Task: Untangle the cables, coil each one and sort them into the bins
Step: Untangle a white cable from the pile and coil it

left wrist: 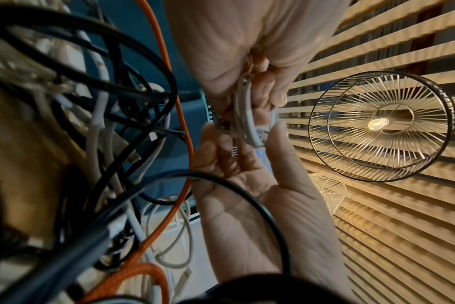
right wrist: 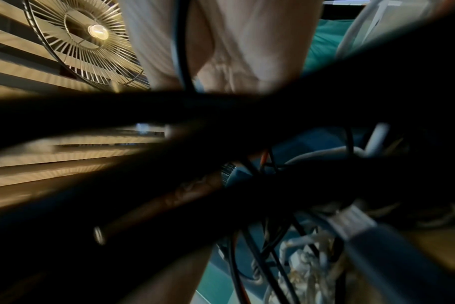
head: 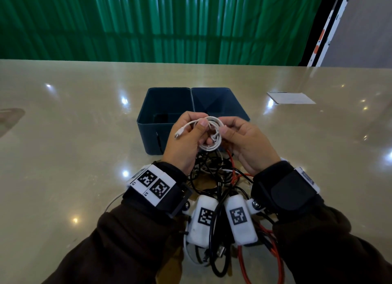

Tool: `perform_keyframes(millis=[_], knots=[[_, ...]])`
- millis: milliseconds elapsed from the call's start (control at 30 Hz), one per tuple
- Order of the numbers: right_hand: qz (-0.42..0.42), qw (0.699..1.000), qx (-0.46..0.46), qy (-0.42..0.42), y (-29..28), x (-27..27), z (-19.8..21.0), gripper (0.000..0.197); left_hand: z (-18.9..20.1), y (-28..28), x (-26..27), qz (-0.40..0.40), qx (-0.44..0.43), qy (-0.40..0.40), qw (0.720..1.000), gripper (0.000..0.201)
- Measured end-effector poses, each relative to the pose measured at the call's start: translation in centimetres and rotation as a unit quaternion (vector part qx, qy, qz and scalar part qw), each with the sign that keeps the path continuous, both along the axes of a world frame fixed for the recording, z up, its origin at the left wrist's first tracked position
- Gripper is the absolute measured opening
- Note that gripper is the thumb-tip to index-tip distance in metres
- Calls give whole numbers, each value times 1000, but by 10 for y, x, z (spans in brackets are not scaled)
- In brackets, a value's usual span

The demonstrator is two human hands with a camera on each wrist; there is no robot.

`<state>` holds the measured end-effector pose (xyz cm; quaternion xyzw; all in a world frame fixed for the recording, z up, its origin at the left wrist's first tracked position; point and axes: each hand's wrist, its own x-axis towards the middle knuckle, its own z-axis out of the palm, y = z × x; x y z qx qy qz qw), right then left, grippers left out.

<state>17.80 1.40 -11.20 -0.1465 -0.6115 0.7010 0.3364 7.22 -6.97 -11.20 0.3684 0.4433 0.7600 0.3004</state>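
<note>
Both hands holding white cable (head: 209, 133) coiled into small loop, raised above tangle and in front of bins; left hand (head: 186, 139) gripping coil, thumb pressing over strands, loose connector end (head: 177, 135) sticking out leftward; right hand (head: 247, 141) pinching coil's right side between thumb and fingers; tangle of black, white, orange cables (head: 220, 177) lying on glossy beige table (head: 74, 145) beneath wrists; two dark blue bins (head: 148, 122) sitting side by side just beyond hands; white paper (head: 291, 98) lying well apart at far right; right wrist view mostly blocked by blurred black cables.
</note>
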Motion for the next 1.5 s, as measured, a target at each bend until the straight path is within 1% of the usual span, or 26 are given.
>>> perform_keyframes(millis=[67,200,233,333,433,467,567,633,733,800,833,900,933,1033,1067,1100,1133,1167,1233,1267,1300,1400,1500], knots=[[27,999,4,-29,-1,-1,-4,19,0,0,1,-10,5,9,1000,12],[23,999,-26,-30,-2,-3,-3,47,-1,1,-1,-5,12,25,1000,9],[24,999,-22,-33,-3,-3,-2,50,-1,1,-1,-4,11,31,999,8],[22,998,-31,-47,-2,-3,-1,46,-3,1,-1,-11,5,46,999,3],[29,996,-70,-54,-1,0,1,53,-4,1,-1,-10,-15,104,994,7],[28,995,-77,-56,0,0,1,53,-4,1,-1,-15,-16,112,993,3],[30,994,-92,-57,2,0,0,45,-3,0,-1,-14,-19,127,992,12],[41,994,-91,-54,2,0,0,39,-2,0,-1,-1,-19,136,991,11],[55,995,-61,-53,3,2,-2,25,-3,1,-3,29,-8,111,993,5],[60,996,-36,-61,3,3,-4,21,-3,1,-5,45,-7,90,995,9],[63,996,-26,-64,3,3,-5,24,-2,0,-5,49,-8,85,995,11],[65,996,-15,-60,3,1,-8,36,-1,0,-5,49,-6,81,995,12],[64,997,-11,-52,3,1,-8,46,-1,0,-5,49,-6,83,995,12],[59,997,12,-40,3,-2,-9,86,0,-2,-4,52,-14,98,994,9],[55,997,22,-39,3,-2,-9,95,0,-2,-4,49,-17,98,994,9],[50,998,32,-37,3,-2,-9,101,0,-2,-4,46,-19,93,994,8],[44,997,42,-38,2,-2,-9,101,0,-2,-4,44,-20,88,995,8],[39,997,49,-39,2,-2,-8,93,-1,-1,-4,44,-22,86,995,8],[30,997,55,-46,2,-2,-8,57,-1,-1,-4,47,-28,93,994,7],[24,996,62,-54,1,-2,-7,42,-1,-2,-4,49,-30,97,994,8],[19,996,70,-57,1,-2,-7,35,-1,-2,-4,50,-30,99,993,8],[10,996,75,-53,1,-3,-6,34,0,-2,-4,54,-24,94,994,9],[0,996,69,-48,1,-3,-5,34,-1,-2,-5,75,-21,118,990,9]])
